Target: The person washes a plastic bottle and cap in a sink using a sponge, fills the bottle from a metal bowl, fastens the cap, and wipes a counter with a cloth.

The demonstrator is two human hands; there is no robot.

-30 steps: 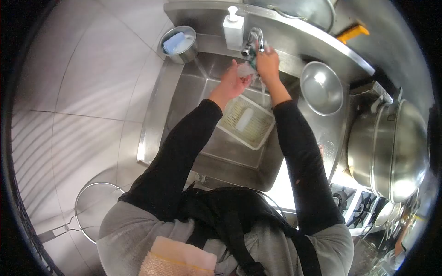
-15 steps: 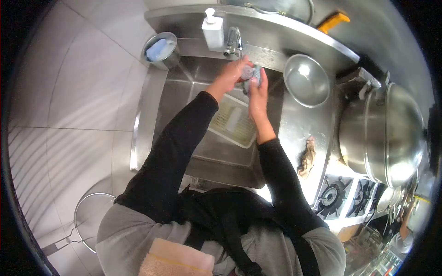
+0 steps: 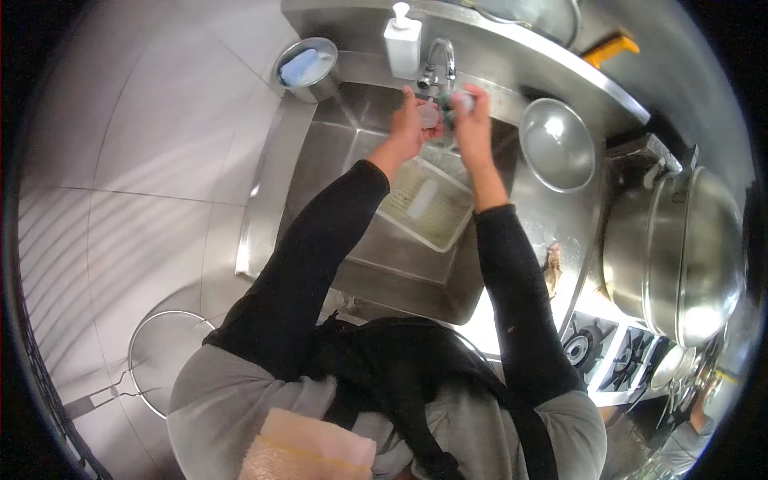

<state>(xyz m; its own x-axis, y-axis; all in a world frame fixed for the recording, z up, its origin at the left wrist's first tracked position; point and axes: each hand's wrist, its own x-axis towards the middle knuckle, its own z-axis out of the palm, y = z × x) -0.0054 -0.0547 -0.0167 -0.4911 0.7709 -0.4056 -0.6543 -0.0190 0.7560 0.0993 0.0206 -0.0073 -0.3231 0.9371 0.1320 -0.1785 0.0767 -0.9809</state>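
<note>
On the near side of the faucet [image 3: 450, 60], a small translucent piece [image 3: 430, 117] is gripped by the left hand [image 3: 407, 128], its long axis indiscernible, while the right hand [image 3: 474, 118] is seen just beside it, its grip too blurred to be told.

R hand [image 3: 472, 114] is now farther from L hand [image 3: 408, 126] & its translucent cup [image 3: 430, 116] than 0.5 s ago; R sleeve [image 3: 518, 292] now part-hides brownish crumpled scrap [image 3: 553, 266] on worktop [image 3: 546, 214].

Cup [image 3: 430, 117] read whitish, pad [image 3: 446, 99] greenish, blurred. Bottle [image 3: 402, 53] was white, sponge [image 3: 299, 68] pale blue, sleeves [image 3: 522, 300] plain black, shirt [image 3: 228, 400] grey, towel [image 3: 308, 448] peach.
</note>
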